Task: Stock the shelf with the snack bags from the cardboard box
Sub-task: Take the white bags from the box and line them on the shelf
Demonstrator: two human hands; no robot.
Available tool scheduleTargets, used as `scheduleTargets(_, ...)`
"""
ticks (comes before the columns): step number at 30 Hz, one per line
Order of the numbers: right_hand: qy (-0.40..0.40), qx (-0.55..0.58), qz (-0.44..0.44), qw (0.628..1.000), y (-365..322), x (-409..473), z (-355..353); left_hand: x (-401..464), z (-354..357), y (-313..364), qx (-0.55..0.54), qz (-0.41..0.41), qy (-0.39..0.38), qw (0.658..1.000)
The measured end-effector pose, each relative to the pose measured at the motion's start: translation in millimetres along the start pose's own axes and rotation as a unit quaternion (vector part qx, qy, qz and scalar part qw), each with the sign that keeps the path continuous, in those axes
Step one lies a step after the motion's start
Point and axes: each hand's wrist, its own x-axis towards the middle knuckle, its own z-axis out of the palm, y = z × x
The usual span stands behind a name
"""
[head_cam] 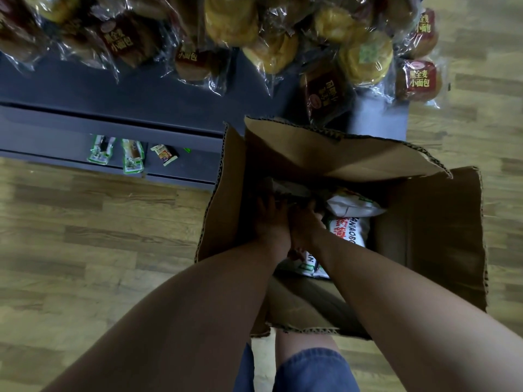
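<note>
Cardboard box [430, 250]: stands open on the wood-pattern floor [85, 250] just in front of the dark shelf unit [141, 89], its flaps up; the far flap leans over the opening and shades the inside.

Snack bags [349, 230]: several white bags with red and green print lie piled in the box, most plainly at its right and near side (the print is only partly readable).

Left hand [270, 219]: reaches down into the left half of the box, back of the hand up, touching or just beside the right hand; its fingertips run into shadow under the far flap, so I cannot tell whether the fingers are apart, together or clamped on a bag.

Right hand [307, 223]: down in the box next to the left one, over the pile of bags; its fingers are also lost in the dark, and I cannot tell what, if anything, they hold.

Upper shelf: packed with clear-wrapped bread buns [365, 58], yellow ones and brown ones with red labels.

Lower ledge: three small packets [131, 155] lie side by side near its front edge, well to the left of the box.

Person: blue denim shorts [311, 372] and a bare knee show below the box's near flap.
</note>
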Motion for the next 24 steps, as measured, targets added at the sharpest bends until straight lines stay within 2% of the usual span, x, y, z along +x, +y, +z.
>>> scheduleTargets(3,0.041,-0.001,0.003,0.999,0.5,-0.8,5.6,2.1,1.1,-1.2,-0.019,-0.004,0.035,0.999)
scheduleTargets(6,0.04,-0.001,0.047,0.998,4.5,3.6,22.3,2.7,5.8,0.3,-0.031,0.002,0.058,0.998)
scheduleTargets(10,0.042,-0.082,0.018,0.996,14.3,0.2,35.9,5.6,6.5,2.6,-0.035,0.003,0.069,0.997)
scheduleTargets(18,0.068,0.016,0.035,0.997,6.8,11.8,31.0,3.9,11.0,-0.4,-0.027,-0.007,0.091,0.995)
scheduleTargets(24,0.054,-0.033,0.003,0.998,10.2,9.1,16.2,-0.5,1.5,-0.8,-0.056,0.002,0.07,0.996)
